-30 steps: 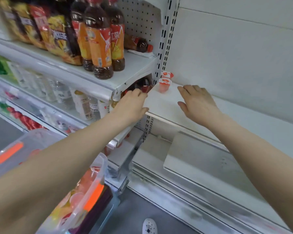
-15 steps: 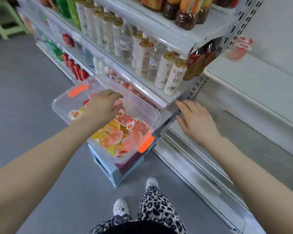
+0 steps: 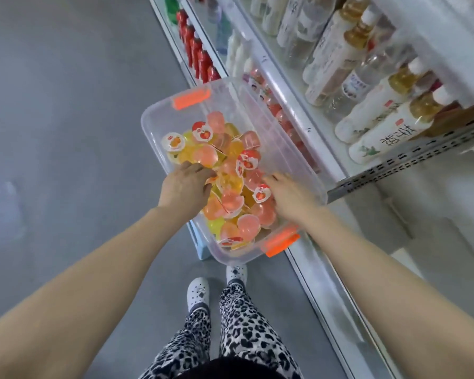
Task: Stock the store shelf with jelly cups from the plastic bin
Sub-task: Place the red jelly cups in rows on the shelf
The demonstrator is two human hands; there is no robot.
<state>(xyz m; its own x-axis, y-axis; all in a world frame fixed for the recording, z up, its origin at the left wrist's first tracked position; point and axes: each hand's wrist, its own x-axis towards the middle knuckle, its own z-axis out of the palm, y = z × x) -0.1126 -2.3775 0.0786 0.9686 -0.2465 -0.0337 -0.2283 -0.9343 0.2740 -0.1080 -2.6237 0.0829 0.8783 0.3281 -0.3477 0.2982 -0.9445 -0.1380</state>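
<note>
Clear plastic bin (image 3: 279,127): heaped pink and yellow jelly cups (image 3: 231,199) | left hand (image 3: 185,187), right hand (image 3: 292,199) among the cups; cannot tell either grip

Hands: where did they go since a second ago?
Both came down from the white shelf into the plastic bin, left hand first, then right hand. They now reach among the jelly cups; whether either grips one is unclear. The bin stayed put.
</note>
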